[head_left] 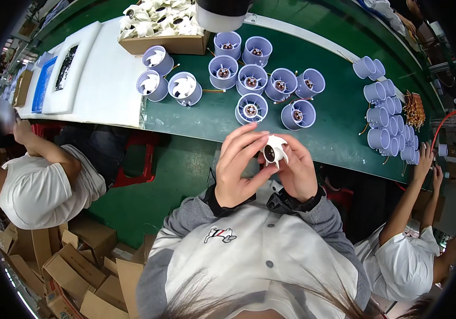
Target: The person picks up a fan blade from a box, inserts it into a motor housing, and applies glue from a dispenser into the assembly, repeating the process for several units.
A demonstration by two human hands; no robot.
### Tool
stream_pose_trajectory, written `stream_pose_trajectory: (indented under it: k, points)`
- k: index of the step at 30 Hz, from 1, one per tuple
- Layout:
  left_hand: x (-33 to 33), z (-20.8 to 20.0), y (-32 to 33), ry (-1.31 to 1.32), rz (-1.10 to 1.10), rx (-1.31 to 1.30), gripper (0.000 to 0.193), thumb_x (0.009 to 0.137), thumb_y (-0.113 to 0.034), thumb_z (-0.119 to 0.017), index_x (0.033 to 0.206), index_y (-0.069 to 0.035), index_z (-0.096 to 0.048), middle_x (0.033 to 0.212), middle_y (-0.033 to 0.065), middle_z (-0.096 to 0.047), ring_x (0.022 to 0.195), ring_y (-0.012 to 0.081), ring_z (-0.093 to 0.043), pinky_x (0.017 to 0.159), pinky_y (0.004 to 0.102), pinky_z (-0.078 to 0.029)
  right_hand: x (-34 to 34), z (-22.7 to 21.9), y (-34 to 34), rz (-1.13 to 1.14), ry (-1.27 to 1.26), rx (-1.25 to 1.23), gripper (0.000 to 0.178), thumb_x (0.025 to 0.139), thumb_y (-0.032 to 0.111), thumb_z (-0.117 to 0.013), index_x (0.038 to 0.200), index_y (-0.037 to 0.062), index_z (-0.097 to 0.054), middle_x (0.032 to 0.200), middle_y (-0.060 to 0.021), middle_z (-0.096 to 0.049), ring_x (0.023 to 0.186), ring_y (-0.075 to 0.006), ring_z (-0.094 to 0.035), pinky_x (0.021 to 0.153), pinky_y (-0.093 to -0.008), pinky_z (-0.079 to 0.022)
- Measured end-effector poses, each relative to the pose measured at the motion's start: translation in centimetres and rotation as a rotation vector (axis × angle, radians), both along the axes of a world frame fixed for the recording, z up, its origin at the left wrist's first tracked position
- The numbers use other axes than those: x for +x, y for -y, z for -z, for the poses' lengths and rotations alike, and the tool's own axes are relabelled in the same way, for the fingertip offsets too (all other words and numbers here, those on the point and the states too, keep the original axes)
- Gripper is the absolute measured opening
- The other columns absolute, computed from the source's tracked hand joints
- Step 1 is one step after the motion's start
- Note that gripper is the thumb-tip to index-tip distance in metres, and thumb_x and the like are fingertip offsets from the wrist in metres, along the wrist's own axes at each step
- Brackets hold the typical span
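Note:
Between both my hands, just off the near edge of the table, I hold a white fan impeller (277, 149) with its dark hollow hub turned to the left. My left hand (238, 165) has its fingers round the impeller's left side and thumb beneath. Gripping the other side is my right hand (299, 167), its fingertips partly hidden behind the blades. Beyond my hands stand several lavender cylindrical housings with copper motor coils inside; the nearest are a housing (251, 109) and another housing (298, 115). Farther left, a housing with a white impeller (185, 89) stands beside two like it.
An open cardboard box (164, 44) heaped with white impellers sits at the back. White foam sheets (113, 80) cover the table's left. Many housings (378, 138) are stacked at the right, by a bundle of wires (414, 110). Co-workers sit on both sides; cartons (73, 268) lie lower left.

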State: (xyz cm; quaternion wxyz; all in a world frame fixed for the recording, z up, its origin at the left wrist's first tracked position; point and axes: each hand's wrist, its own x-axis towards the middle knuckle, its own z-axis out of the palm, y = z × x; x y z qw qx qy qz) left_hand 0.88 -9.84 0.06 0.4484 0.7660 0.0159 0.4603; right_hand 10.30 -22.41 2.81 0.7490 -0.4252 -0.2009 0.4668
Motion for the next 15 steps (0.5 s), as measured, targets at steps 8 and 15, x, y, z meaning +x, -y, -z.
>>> stream_pose_trajectory:
  k: [8,15]
  points:
    - [-0.4,-0.6,-0.4,0.014,0.073,0.068,0.058,0.063,-0.014,-0.080,0.115,0.002,-0.058,0.107,0.0163,-0.062,0.112,0.0374,-0.052,0.093,0.0434,-0.042,0.9,-0.3,0.7,-0.107,-0.093,-0.019,0.046,0.092,0.027,-0.053,0.122,-0.0062,-0.047,0.101,-0.0177,-0.061,0.090,-0.0266,-0.063,0.072,-0.0323,-0.052]
    - [0.6,1.6,-1.5,0.117,-0.054,-0.260,0.060,0.063,-0.018,-0.081,0.115,0.001,-0.057,0.108,0.0141,-0.059,0.110,0.0366,-0.052,0.091,0.0434,-0.043,1.5,-1.2,0.2,0.012,0.100,-0.045,0.043,0.087,0.024,-0.057,0.118,-0.0053,-0.048,0.104,-0.0192,-0.059,0.093,-0.0306,-0.063,0.072,-0.0329,-0.053]
